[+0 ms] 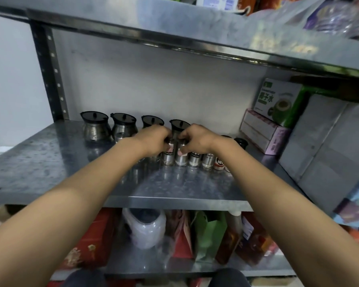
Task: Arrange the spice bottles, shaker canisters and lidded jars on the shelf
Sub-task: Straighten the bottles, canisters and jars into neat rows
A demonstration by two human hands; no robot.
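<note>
Item: two shaker canisters, steel-bodied. Left canister [167,155] and right canister [181,156] stand upright, side by side, mid-shelf [50,162], at the left end of a front row of small spice bottles [207,160].
Hold: left hand [153,139] closed over the left cap, right hand [193,139] closed over the right cap; top grip suits nudging both into line (a judgement).
Behind: four lidded jars [95,129] ranked along the back wall, tall behind short, presumably for visibility.
Right: green carton [278,100] atop a pink box [263,131], well apart.
</note>
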